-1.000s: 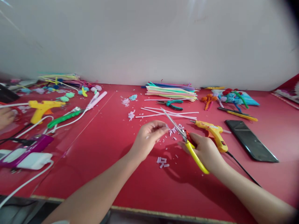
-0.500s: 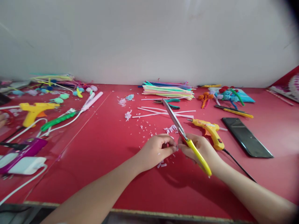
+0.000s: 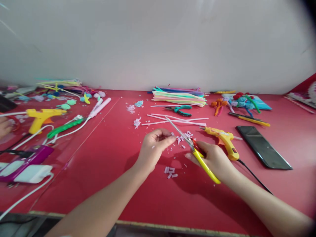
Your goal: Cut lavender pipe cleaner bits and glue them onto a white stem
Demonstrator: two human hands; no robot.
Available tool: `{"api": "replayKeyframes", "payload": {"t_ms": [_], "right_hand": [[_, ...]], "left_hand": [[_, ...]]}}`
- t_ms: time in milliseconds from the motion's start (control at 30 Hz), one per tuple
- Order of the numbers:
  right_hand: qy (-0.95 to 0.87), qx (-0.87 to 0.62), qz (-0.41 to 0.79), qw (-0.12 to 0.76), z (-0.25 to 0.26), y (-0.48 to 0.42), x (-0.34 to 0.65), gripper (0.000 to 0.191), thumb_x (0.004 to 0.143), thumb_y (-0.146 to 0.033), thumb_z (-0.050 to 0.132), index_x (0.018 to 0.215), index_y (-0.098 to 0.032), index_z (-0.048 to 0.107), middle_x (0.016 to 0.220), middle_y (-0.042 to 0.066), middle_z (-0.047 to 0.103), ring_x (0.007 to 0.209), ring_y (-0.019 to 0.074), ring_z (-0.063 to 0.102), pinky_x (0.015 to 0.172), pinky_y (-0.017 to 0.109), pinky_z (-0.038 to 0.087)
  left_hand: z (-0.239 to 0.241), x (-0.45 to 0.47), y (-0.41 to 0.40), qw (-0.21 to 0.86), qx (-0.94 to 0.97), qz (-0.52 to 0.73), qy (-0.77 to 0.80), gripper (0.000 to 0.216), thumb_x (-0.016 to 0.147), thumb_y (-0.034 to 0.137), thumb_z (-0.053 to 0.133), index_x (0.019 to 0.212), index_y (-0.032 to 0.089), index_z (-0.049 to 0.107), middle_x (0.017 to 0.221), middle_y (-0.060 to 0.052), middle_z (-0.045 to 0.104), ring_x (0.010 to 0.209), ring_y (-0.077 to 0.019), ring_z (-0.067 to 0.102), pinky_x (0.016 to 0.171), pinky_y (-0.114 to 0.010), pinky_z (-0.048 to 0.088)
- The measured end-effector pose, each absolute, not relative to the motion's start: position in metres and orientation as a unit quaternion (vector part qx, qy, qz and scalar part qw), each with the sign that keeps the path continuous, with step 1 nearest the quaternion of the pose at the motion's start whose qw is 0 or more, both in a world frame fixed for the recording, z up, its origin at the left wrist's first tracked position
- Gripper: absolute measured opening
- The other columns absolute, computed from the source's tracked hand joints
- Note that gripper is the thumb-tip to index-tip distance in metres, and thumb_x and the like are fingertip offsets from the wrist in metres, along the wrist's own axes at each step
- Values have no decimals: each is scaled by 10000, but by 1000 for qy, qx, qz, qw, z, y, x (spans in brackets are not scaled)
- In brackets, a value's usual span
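Note:
My right hand (image 3: pixel 214 158) grips yellow-handled scissors (image 3: pixel 191 145) whose blades point up and left over the red table (image 3: pixel 103 158). My left hand (image 3: pixel 153 145) is pinched shut just left of the blades, holding something too small to make out. Small pale purple cut pieces (image 3: pixel 170 171) lie below and between my hands, and more bits (image 3: pixel 184 136) are scattered by the blade tips.
A yellow glue gun (image 3: pixel 223 138) and a black phone (image 3: pixel 263 146) lie right of my hands. White sticks (image 3: pixel 172 120), green pliers (image 3: pixel 181 110) and a stack of coloured pipe cleaners (image 3: pixel 179 95) lie behind. Another glue gun (image 3: pixel 40 117), cables and chargers are at left, with another person's hand (image 3: pixel 4 126).
Half a second ago my hands were lower and touching near the scissors' pivot; now the left hand has lifted and moved apart, and the scissors have tilted flatter, pointing more leftward.

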State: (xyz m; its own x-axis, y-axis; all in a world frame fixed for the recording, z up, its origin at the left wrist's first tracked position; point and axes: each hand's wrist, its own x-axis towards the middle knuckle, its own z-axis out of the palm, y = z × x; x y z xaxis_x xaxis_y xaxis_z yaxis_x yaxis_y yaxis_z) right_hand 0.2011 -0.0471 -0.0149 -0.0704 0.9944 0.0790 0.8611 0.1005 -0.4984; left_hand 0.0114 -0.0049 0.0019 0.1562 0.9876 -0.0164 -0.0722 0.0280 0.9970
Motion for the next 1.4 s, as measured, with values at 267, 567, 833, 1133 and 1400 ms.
{"api": "replayKeyframes", "payload": {"t_ms": [267, 567, 833, 1133, 1400], "right_hand": [[-754, -639, -18, 153, -18, -48, 205, 398, 788, -583, 441, 680, -201, 460, 442, -29, 455, 410, 139, 483, 451, 226, 214], [-761, -628, -79, 141, -27, -46, 209, 440, 813, -600, 383, 674, -191, 466, 419, -27, 444, 372, 129, 447, 442, 231, 169], [-770, -613, -94, 147, -28, -46, 210, 431, 826, -570, 373, 658, -187, 477, 410, -37, 412, 356, 116, 410, 444, 241, 151], [-761, -624, -103, 145, -28, -47, 210, 418, 822, -551, 374, 642, -188, 479, 413, -25, 420, 368, 121, 410, 446, 236, 166], [-739, -650, -1, 174, -25, -46, 208, 386, 795, -537, 439, 614, -197, 459, 422, -52, 344, 380, 101, 333, 435, 229, 186]], "left_hand": [[4, 6, -1, 566, 458, 544, 417, 59, 675, 197, 673, 705, 170, 630, 565, 50, 465, 447, -44, 312, 413, -195, 213], [4, 4, 0, 578, 456, 536, 413, 73, 700, 213, 668, 754, 166, 652, 619, 37, 493, 459, -35, 318, 411, -186, 211], [4, 5, 0, 590, 450, 533, 406, 70, 703, 224, 667, 736, 165, 649, 596, 43, 476, 455, -41, 313, 411, -192, 215], [4, 4, 1, 589, 453, 538, 398, 70, 710, 218, 672, 741, 161, 646, 593, 44, 471, 461, -42, 313, 423, -195, 224], [4, 4, 0, 586, 470, 522, 403, 94, 726, 255, 671, 777, 183, 639, 595, 47, 476, 462, -51, 314, 430, -199, 233]]}}
